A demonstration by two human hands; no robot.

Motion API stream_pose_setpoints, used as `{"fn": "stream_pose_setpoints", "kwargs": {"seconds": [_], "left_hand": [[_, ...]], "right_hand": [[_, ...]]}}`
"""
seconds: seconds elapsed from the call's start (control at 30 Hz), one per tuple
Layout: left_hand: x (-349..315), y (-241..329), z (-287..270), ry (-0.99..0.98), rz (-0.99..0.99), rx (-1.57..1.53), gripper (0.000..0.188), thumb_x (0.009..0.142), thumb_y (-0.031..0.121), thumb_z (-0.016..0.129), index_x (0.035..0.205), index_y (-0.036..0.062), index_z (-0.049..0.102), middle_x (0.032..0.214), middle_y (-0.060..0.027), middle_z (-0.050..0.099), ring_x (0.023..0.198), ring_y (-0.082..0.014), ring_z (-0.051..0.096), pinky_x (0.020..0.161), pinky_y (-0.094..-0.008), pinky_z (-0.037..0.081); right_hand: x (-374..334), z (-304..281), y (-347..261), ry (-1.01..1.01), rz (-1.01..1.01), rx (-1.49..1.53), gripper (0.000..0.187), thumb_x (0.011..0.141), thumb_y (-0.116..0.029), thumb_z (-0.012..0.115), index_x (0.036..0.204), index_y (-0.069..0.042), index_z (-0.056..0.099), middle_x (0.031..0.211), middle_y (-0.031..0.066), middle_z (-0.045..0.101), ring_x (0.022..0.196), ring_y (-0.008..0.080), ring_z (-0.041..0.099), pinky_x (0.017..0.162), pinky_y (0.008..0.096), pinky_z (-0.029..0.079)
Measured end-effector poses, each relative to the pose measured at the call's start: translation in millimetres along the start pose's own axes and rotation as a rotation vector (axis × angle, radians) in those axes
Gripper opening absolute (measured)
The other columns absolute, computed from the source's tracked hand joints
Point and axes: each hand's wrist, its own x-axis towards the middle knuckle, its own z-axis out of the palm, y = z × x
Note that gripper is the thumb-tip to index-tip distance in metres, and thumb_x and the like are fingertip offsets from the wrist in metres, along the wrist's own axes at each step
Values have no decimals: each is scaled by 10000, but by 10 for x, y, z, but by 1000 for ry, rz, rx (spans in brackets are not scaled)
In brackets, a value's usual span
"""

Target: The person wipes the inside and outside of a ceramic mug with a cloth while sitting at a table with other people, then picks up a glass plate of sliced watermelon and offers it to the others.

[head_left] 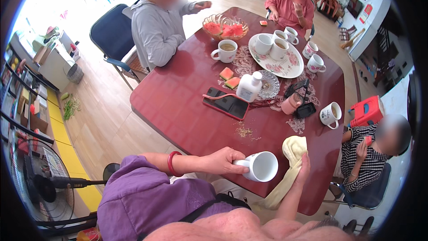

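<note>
A white mug lies tipped on its side, its empty mouth facing the camera, over the near edge of a dark red surface. Further out on that surface sit a red-cased phone, a white bottle, watermelon slices, a flowered tray carrying cups, a glass bowl of watermelon and scattered crumbs. The room has a pale wood floor, a yellow bench and a standing fan at the left; three other people sit around the surface. The mug's handle is hidden under the fingers, and the person's own body covers the lower edge. The left hand is closed around the mug at its handle side. The right hand is loosely curled, fingers pressed on a pale yellow cloth that drapes over the surface's edge just beside the mug.
</note>
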Motion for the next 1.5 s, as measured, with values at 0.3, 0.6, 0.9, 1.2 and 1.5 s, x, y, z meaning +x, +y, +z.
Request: {"fn": "stream_pose_setpoints", "kwargs": {"seconds": [0.3, 0.6, 0.9, 1.2, 1.5], "left_hand": [[-1112, -731, 48, 396, 417, 771, 372, 814, 303, 687, 640, 39, 491, 572, -159, 495, 541, -362, 521, 491, -449, 390], [-1973, -1005, 26, 313, 360, 892, 286, 748, 193, 739, 689, 45, 501, 607, -141, 514, 562, -343, 526, 507, -428, 401], [-1735, -1207, 115, 564, 344, -265, 326, 841, 190, 651, 1127, 46, 589, 1139, -94, 570, 1030, -213, 551, 849, -341, 485], [-1609, -1318, -128, 499, -95, -606, 266, 779, 69, 603, 1040, 18, 583, 923, -98, 639, 849, -191, 630, 730, -314, 534], [-1562, -1349, -28, 454, 248, -685, 500, 784, 187, 703, 1215, 6, 524, 1031, -87, 627, 912, -165, 614, 769, -302, 513]], "right_hand": [[-1774, 1172, 411, -736, -995, -1006, 317, 875, -264, 620, 1007, 25, 620, 960, 142, 638, 871, 307, 615, 900, 431, 436], [-2528, 1265, 1071, -986, -842, -970, 381, 724, -248, 766, 919, 29, 591, 826, 195, 617, 760, 399, 596, 676, 460, 474], [-2749, 1502, 1239, -649, -228, -573, 391, 858, -270, 702, 1102, 19, 605, 927, 65, 668, 824, 96, 608, 707, 262, 498], [-2565, 1439, 1446, -1033, -636, -971, 577, 768, -375, 738, 1153, 12, 550, 982, 220, 649, 876, 366, 654, 755, 401, 526], [-2690, 1507, 1468, -734, -176, -665, 531, 873, -376, 638, 1218, 8, 514, 1085, 226, 620, 992, 379, 616, 829, 418, 488]]}}
